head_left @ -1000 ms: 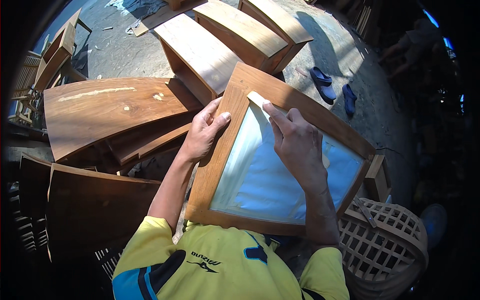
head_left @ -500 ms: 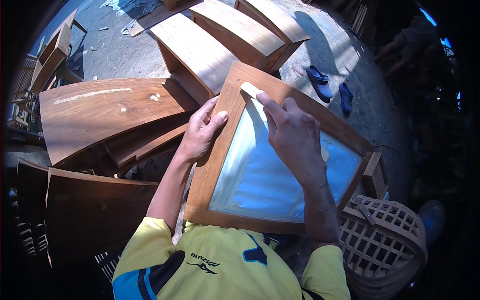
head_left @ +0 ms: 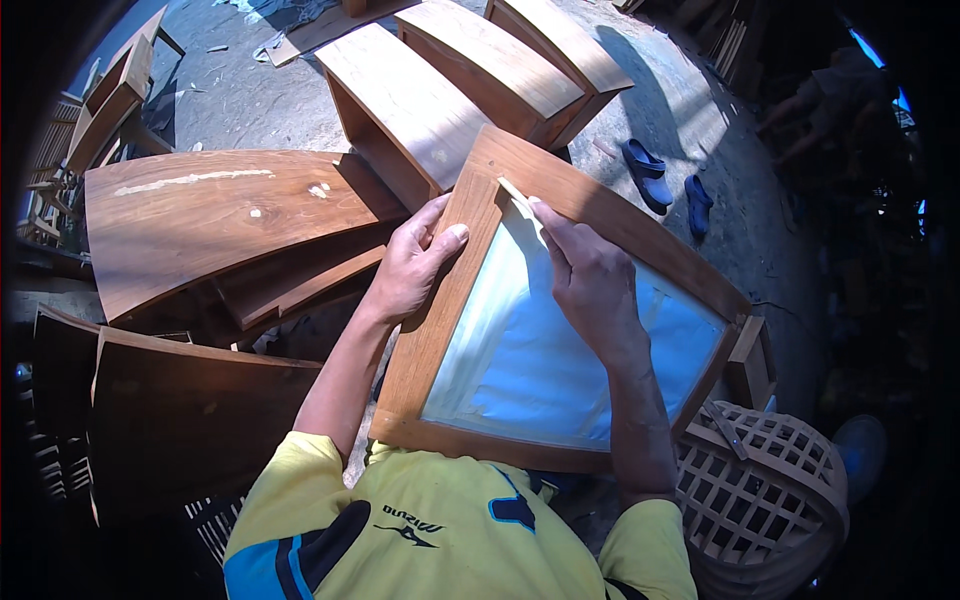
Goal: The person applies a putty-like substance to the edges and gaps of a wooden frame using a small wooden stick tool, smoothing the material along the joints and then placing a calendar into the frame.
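Note:
A wooden-framed panel (head_left: 422,360) leans tilted against my body, its inner field covered with a pale, taped sheet (head_left: 530,350). My left hand (head_left: 412,268) grips the frame's left side, thumb on the face and fingers hidden behind. In my right hand (head_left: 595,285) is a thin, pale, flat scraper (head_left: 514,193), pinched and seen nearly edge-on. Its tip touches the frame's inner edge at the upper left corner, and my right forearm crosses over the sheet.
Curved wooden cabinet pieces (head_left: 230,215) with pale filler patches lie to the left. Box-like wooden units (head_left: 410,90) stand beyond the panel. A pair of blue clogs (head_left: 648,175) is on the concrete floor at right, and a wooden lattice piece (head_left: 750,490) sits near my right elbow.
The scraper has turned from showing its flat face to nearly edge-on, at the same corner. My right hand has shifted slightly down; my left hand keeps its hold.

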`<action>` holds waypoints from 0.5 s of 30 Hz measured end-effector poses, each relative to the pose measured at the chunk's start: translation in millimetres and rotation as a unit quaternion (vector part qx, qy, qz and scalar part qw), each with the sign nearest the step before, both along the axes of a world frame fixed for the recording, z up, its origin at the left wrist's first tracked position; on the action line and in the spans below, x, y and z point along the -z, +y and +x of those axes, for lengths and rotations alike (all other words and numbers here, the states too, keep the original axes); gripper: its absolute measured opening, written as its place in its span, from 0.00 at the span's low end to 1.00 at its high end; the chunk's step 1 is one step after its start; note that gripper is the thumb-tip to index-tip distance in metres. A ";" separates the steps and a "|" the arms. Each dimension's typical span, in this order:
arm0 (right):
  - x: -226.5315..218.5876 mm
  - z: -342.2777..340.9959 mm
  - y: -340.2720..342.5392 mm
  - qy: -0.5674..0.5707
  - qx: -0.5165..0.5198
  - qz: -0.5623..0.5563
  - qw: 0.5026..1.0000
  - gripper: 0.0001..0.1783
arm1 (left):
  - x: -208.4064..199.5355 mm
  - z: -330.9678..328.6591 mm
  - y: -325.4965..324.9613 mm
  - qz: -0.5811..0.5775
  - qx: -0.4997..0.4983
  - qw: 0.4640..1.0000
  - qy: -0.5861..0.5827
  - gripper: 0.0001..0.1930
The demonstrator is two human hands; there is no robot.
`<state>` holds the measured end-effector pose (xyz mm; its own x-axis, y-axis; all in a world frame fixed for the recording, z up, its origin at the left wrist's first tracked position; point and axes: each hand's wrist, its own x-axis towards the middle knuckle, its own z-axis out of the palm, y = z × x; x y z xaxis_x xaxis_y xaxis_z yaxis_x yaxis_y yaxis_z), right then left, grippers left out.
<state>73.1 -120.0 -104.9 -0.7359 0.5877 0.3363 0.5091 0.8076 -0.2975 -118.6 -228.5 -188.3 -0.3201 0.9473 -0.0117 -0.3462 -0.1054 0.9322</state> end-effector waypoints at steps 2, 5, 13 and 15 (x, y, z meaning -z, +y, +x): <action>2.8 3.2 -9.5 -0.024 0.012 0.022 0.999 0.18 | -0.8 -0.7 -1.3 -0.004 -0.004 1.000 0.000 0.29; -22.8 -0.1 -17.5 -0.092 0.039 0.023 0.995 0.20 | 0.2 -2.0 -2.2 -0.005 -0.007 1.000 0.001 0.29; -40.9 -9.8 -21.5 -0.194 0.051 0.024 0.979 0.24 | -1.9 -0.6 -1.9 0.012 -0.013 1.000 0.006 0.29; -50.8 -8.1 -23.0 -0.200 0.062 -0.001 0.978 0.24 | -1.5 -1.7 -2.2 0.005 0.006 1.000 0.003 0.28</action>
<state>65.1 -143.0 -54.1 -0.7317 0.6807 0.0355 0.6785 0.7324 -0.0568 -120.3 -230.7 -186.8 -0.3089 0.9511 -0.0014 -0.3427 -0.1099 0.9330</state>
